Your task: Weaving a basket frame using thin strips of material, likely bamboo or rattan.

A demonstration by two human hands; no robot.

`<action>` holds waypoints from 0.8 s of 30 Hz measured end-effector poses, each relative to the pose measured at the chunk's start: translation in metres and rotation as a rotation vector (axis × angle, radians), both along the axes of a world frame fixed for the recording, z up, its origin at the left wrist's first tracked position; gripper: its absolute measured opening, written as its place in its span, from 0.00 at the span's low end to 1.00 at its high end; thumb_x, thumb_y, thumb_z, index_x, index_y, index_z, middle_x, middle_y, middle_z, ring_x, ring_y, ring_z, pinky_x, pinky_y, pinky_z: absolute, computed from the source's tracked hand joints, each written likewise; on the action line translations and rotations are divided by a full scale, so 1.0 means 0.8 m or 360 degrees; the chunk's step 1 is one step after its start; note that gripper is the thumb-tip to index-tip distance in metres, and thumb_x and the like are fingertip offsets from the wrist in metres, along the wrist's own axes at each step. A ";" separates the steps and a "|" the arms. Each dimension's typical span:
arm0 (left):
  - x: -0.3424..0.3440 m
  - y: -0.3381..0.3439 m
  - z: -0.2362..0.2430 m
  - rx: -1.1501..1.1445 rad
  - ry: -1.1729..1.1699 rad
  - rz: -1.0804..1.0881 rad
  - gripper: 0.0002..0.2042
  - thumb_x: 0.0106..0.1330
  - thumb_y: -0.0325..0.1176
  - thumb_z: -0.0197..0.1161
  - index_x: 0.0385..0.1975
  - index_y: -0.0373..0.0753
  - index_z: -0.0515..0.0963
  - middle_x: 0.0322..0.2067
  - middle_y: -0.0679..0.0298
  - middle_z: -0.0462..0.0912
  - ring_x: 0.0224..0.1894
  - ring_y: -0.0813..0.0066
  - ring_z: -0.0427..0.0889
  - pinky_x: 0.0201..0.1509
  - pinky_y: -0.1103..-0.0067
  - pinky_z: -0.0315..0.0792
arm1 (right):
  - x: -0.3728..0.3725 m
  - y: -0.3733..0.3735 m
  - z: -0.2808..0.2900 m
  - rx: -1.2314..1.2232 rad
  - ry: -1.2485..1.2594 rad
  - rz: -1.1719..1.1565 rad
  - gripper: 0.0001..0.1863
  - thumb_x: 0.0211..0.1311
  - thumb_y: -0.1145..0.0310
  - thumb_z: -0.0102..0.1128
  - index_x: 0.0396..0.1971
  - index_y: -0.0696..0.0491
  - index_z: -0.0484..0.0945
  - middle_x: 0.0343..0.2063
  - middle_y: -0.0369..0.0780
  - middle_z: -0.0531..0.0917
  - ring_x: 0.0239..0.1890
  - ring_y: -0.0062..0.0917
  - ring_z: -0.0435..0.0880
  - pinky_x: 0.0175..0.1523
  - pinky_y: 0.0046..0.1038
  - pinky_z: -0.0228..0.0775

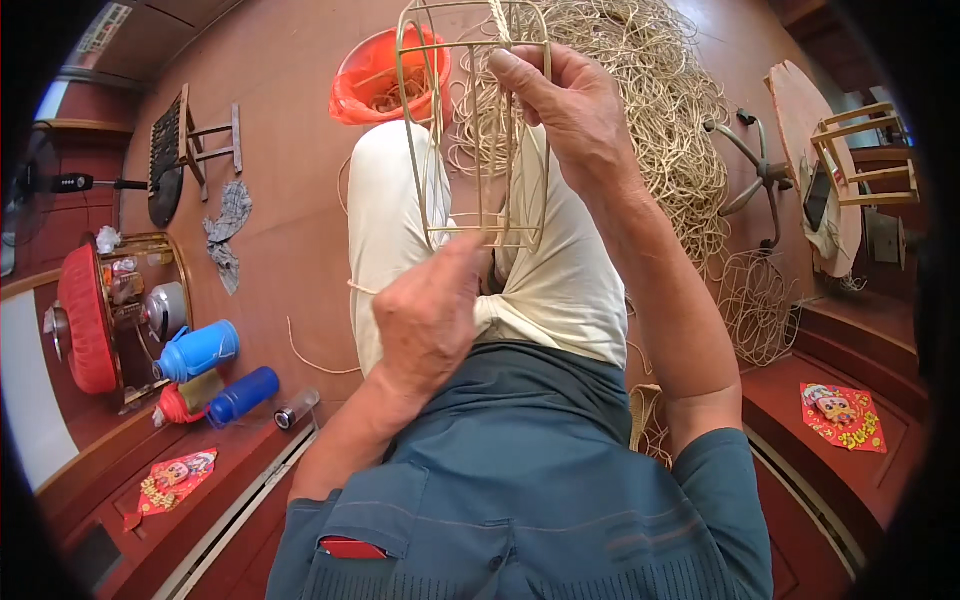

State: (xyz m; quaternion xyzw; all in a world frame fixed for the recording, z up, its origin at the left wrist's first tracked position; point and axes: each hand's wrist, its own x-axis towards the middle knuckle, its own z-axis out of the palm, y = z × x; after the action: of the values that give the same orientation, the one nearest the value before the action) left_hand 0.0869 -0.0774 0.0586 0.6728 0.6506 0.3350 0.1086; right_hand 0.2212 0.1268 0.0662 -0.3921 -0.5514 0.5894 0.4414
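A tall, narrow wire frame point(424, 140) with rounded corners stands upright between my thighs. My right hand point(580, 110) is closed on its upper right side, thumb over the top crossbar. A pale braided cord point(497, 18) runs up from beside that thumb. My left hand point(430, 315) is closed at the frame's lower end, its fingers curled and slightly blurred. What those fingers hold, if anything, is hidden. A strand of cord point(362, 288) crosses my left thigh toward this hand.
A big heap of loose beige cord point(640, 90) covers the floor ahead, right. Beside it stands a red plastic-lined bucket point(350, 90) with cord inside. Thermos flasks point(205, 350) lie at left, near a red-cushioned stool point(88, 320). A metal chair base point(765, 175) stands at right.
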 end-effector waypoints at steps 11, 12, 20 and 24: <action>0.028 0.002 -0.033 0.0134 0.0160 -0.0075 0.14 0.67 0.20 0.63 0.50 0.38 0.83 0.24 0.57 0.81 0.23 0.57 0.81 0.28 0.66 0.73 | 0.038 -0.053 0.007 0.0506 -0.0438 -0.0385 0.19 0.73 0.56 0.72 0.48 0.58 0.84 0.35 0.36 0.87 0.35 0.19 0.83 0.42 0.25 0.76; 0.028 -0.002 -0.040 0.0087 0.0170 -0.0085 0.14 0.67 0.20 0.62 0.51 0.37 0.83 0.25 0.57 0.81 0.24 0.58 0.82 0.28 0.66 0.73 | 0.051 -0.068 -0.001 0.0502 -0.0445 -0.0382 0.19 0.73 0.56 0.72 0.48 0.58 0.84 0.35 0.36 0.87 0.35 0.19 0.83 0.42 0.25 0.76; 0.024 -0.006 -0.052 0.0037 0.0225 -0.0111 0.16 0.67 0.20 0.61 0.54 0.34 0.83 0.28 0.58 0.84 0.26 0.60 0.83 0.29 0.68 0.75 | 0.083 -0.153 -0.054 0.0393 -0.0652 0.0042 0.10 0.78 0.67 0.66 0.45 0.59 0.80 0.34 0.44 0.83 0.32 0.34 0.82 0.41 0.33 0.77; 0.021 -0.002 -0.053 0.0048 0.0437 -0.0131 0.18 0.65 0.21 0.61 0.55 0.34 0.82 0.28 0.59 0.83 0.26 0.62 0.82 0.30 0.68 0.74 | 0.081 -0.148 -0.061 0.0639 -0.0785 0.0139 0.09 0.76 0.70 0.67 0.40 0.59 0.77 0.30 0.47 0.77 0.30 0.43 0.79 0.37 0.39 0.73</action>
State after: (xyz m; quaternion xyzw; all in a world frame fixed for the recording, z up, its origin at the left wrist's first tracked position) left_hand 0.1036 -0.0788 0.0163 0.7401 0.6260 0.2448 0.0219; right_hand 0.2860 0.0081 0.0175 -0.4041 -0.7634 0.3744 0.3372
